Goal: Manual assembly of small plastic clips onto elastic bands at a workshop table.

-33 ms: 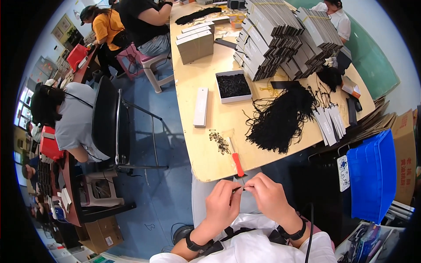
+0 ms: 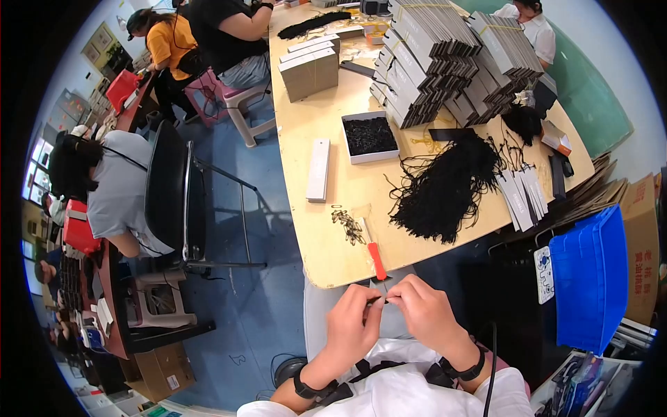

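Just past the table's near edge, my left hand [image 2: 353,321] and my right hand [image 2: 425,311] meet fingertip to fingertip. Each one is pinched closed. Between them shows a small dark piece [image 2: 379,300], too tiny to name and mostly covered by the fingers. A red-handled tool [image 2: 376,261] with a slim metal shaft lies at the table edge right beyond my hands. Beside its shaft is a loose heap of small bronze-coloured wire loops [image 2: 348,226]. Farther right spreads a large bundle of black cords [image 2: 445,187].
On the table [image 2: 295,146] stand a white box [image 2: 375,159] of small black parts, a grey-white tag stack [image 2: 319,170], tall banded stacks of grey cards [image 2: 424,69] and fanned white tags [image 2: 522,198]. A blue bin [image 2: 590,278] is at right. Seated people [image 2: 128,181] work at left.
My left fingertips have shifted very slightly against the small dark piece. All else looks the same.
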`<state>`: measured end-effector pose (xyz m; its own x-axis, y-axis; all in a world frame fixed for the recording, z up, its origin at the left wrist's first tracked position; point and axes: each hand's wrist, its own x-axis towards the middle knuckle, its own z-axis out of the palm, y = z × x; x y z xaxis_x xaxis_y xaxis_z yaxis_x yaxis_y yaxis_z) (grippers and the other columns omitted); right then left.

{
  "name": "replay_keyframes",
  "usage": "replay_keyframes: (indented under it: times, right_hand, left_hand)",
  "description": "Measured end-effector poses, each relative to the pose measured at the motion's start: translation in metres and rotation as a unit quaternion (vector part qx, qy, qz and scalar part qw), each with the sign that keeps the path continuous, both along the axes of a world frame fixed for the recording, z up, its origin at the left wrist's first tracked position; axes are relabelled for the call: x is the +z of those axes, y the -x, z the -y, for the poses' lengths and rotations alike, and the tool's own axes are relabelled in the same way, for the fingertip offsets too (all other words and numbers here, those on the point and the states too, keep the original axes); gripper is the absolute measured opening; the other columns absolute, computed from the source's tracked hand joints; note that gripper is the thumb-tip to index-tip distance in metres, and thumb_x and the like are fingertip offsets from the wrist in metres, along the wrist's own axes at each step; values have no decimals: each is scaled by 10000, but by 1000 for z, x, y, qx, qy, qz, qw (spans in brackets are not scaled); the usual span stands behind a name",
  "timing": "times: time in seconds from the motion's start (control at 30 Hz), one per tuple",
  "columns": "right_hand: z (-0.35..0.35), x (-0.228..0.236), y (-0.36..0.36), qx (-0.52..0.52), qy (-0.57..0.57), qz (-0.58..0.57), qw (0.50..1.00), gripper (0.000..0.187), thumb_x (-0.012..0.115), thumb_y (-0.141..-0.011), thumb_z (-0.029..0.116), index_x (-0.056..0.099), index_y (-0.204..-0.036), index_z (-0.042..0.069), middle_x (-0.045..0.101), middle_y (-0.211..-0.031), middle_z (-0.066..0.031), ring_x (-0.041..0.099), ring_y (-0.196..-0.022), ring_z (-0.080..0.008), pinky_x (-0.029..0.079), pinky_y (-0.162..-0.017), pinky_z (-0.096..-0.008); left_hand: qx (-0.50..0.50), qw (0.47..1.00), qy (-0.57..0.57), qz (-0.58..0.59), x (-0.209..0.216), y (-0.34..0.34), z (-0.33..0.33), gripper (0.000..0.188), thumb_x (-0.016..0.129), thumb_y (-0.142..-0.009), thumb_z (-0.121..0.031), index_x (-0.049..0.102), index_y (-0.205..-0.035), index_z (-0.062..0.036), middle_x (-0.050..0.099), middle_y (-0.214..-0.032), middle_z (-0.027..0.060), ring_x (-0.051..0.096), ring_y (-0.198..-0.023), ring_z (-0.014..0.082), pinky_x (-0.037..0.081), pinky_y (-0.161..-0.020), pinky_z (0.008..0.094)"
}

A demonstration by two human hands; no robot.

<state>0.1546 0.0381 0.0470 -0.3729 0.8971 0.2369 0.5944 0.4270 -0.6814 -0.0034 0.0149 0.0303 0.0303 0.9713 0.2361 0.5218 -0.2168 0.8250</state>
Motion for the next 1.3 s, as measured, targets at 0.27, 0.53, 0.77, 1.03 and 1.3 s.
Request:
replay_keyframes:
  times: [0.27, 0.53, 0.77, 1.03, 1.3]
  right_hand:
    - [2, 3, -6, 51, -41, 32, 997, 127, 650, -764, 20, 556, -848, 30, 534, -762, -68, 577, -631, -221, 471, -514, -308]
    - [3, 1, -7, 46, -119, 37, 991, 178, 682, -724, 4, 606, -884, 23, 562, -768, -53, 579, -640, -192, 472, -497, -293]
    - [10, 0, -8, 11, -145, -25, 989, 186, 725, -702, 18, 648, -870, 19, 615, -757, -50, 570, -567, -186, 443, -462, -282]
    - [12, -10, -3, -8, -169, -24, 985, 192, 720, -688, -8, 660, -868, 16, 618, -733, -49, 562, -538, -189, 435, -448, -281]
    - [10, -18, -4, -13, -140, -58, 988, 204, 698, -681, -38, 657, -874, 14, 642, -759, -67, 590, -556, -203, 462, -469, -282]
  left_hand:
    - [-67, 814, 357, 453, -6, 13, -2, 106, 604, -918, -134, 601, -931, -29, 588, -835, -13, 456, -613, 25, 354, -507, 197]
    - [-87, 729, 426, 528, -14, 17, -3, 119, 604, -922, -162, 599, -935, -44, 581, -759, -27, 348, -528, -15, 237, -461, 159]
    - [-62, 732, 405, 545, -14, 14, -2, 105, 593, -930, -156, 578, -905, -55, 571, -754, -30, 359, -547, -13, 247, -465, 156]
    - [-59, 736, 403, 541, -14, 10, -1, 123, 597, -928, -170, 569, -900, -53, 568, -763, -28, 366, -561, -6, 249, -468, 152]
    - [-63, 726, 417, 543, -14, 11, -2, 138, 605, -918, -172, 567, -883, -44, 562, -758, -17, 370, -555, 4, 245, -453, 150]
